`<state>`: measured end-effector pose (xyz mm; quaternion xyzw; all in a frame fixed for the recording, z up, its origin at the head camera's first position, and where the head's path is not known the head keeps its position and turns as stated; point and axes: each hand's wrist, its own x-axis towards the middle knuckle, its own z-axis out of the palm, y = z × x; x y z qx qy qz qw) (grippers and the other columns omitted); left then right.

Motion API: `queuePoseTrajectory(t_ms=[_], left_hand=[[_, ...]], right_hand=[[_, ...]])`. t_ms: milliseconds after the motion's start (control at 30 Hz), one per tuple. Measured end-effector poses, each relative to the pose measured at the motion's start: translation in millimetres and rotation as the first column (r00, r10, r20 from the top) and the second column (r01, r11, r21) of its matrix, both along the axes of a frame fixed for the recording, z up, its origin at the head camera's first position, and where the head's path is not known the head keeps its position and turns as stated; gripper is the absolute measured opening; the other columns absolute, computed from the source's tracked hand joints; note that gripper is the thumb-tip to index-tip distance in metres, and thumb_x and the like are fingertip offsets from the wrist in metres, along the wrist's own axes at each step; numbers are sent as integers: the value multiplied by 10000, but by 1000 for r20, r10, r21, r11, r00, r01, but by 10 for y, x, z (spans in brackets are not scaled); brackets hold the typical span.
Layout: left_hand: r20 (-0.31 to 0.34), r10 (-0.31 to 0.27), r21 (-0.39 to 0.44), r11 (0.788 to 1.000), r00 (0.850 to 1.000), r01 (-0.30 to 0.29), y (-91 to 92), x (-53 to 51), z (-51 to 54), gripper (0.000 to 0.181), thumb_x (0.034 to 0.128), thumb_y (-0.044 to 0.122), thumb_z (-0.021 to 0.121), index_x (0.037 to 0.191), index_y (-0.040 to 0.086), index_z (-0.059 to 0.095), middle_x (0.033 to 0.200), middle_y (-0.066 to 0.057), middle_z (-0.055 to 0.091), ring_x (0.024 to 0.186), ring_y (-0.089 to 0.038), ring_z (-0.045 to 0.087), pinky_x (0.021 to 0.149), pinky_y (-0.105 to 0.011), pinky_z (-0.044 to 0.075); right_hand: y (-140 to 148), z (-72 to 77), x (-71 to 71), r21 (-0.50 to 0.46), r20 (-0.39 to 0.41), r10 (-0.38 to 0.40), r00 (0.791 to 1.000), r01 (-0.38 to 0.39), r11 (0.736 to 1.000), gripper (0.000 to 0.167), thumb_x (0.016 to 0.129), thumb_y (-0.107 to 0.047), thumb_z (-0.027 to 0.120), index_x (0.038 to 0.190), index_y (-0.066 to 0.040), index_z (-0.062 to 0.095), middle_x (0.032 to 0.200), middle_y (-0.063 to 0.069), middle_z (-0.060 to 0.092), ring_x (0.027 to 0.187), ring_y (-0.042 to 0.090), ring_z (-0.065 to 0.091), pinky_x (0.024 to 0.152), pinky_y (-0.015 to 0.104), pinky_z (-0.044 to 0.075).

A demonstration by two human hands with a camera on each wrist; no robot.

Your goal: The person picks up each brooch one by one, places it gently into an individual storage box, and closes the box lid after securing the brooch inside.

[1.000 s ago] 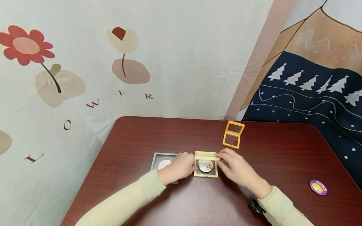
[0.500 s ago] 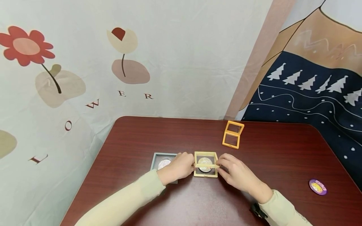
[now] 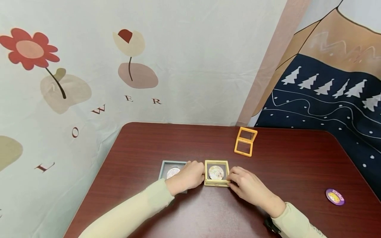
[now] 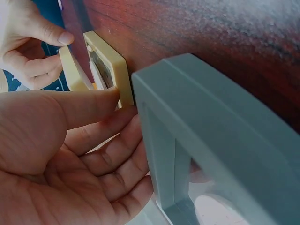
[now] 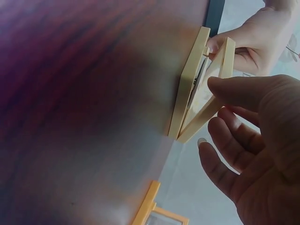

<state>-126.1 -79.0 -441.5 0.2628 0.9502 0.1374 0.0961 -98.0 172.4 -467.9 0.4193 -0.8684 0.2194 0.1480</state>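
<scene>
A pale yellow hinged display case (image 3: 216,183) lies on the table with a round printed badge (image 3: 216,172) inside. Its clear-windowed lid (image 5: 228,61) is tilted a little above the base in the right wrist view. My right hand (image 3: 249,185) pinches the lid's right edge between thumb and fingers. My left hand (image 3: 188,175) holds the base's left side, with the thumb on the rim (image 4: 121,79) in the left wrist view. A larger grey-blue case (image 4: 201,108) lies at the left, partly hidden by that hand. A pale round disc (image 3: 173,172) shows in it.
Farther back, an orange hinged case (image 3: 244,141) stands unfolded. To the right, a purple round badge (image 3: 334,197) with a yellow centre lies on the dark red table (image 3: 297,158). Behind the table hang a flower-printed cloth (image 3: 193,59) and a dark tree-printed cloth (image 3: 321,109).
The yellow case's lid has swung from nearly upright down toward the base, and the right hand has come down and toward me with it. The left hand has stayed in place.
</scene>
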Motion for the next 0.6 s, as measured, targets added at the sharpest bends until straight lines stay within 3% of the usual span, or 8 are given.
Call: queuePoseTrajectory(t_ms=[300, 533, 600], left_hand=[[39, 31, -18, 999, 999, -31, 13, 34, 45, 420, 865, -5, 654, 520, 190, 513, 558, 54, 543, 606, -146, 507, 780, -394, 461], [-53, 63, -88, 994, 997, -68, 49, 123, 62, 393, 938, 125, 636, 569, 174, 509, 671, -4, 612, 691, -208, 606, 754, -376, 469], [-53, 75, -86, 993, 996, -79, 58, 147, 70, 397, 955, 152, 638, 576, 170, 523, 690, -11, 628, 715, -224, 625, 827, -395, 500]], right_hand=[[-25, 1, 3, 25, -19, 18, 1000, -18, 1000, 239, 766, -19, 905, 910, -120, 742, 852, -68, 578, 779, 64, 526, 680, 273, 504], [-45, 1, 29, 79, 16, -2, 1000, 0, 997, 211, 788, -50, 897, 915, -126, 746, 848, -76, 617, 770, 74, 584, 698, 319, 525], [-48, 10, 37, 87, 30, -4, 1000, 1, 996, 185, 804, -59, 885, 913, -125, 751, 842, -78, 629, 763, 71, 596, 701, 324, 529]])
